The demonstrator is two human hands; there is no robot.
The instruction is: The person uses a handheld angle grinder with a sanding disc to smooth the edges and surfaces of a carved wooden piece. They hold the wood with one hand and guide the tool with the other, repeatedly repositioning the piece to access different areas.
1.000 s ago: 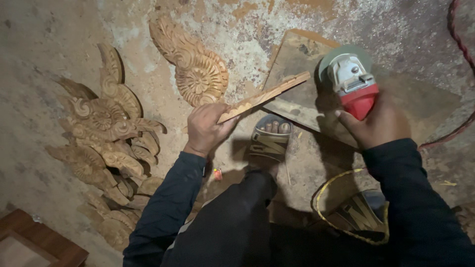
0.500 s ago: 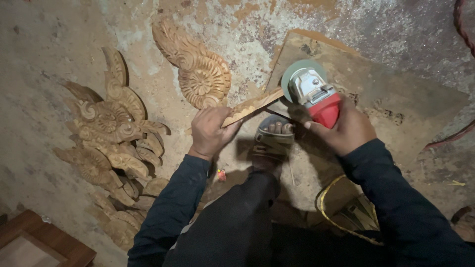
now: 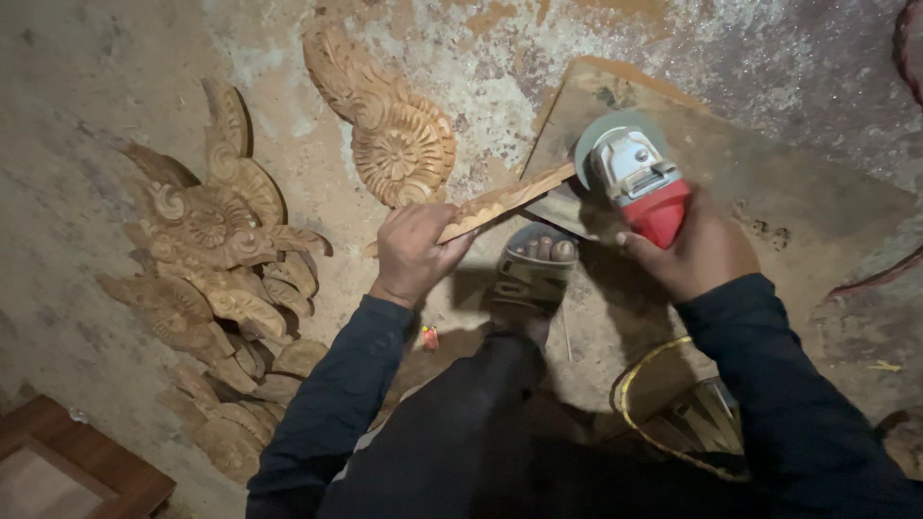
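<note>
My left hand (image 3: 415, 252) grips the near end of a carved wooden strip (image 3: 505, 201), which slants up to the right. My right hand (image 3: 697, 252) holds a red and grey angle grinder (image 3: 638, 178). The grinder's disc touches the strip's far end, over a flat wooden board (image 3: 750, 183) on the floor. My sandalled foot (image 3: 532, 271) rests just below the strip. Dark sleeves cover both my arms.
A single carved floral wood piece (image 3: 392, 125) lies beyond my left hand. A pile of several similar carvings (image 3: 216, 269) sits at the left. A wooden frame corner (image 3: 67, 476) shows at bottom left, a yellow cord loop (image 3: 663, 404) near my right foot, and a red cable (image 3: 904, 38) at top right.
The grinder swung left from the board's right side to the strip's end, then shifted slightly right. My left hand stayed on the strip.
</note>
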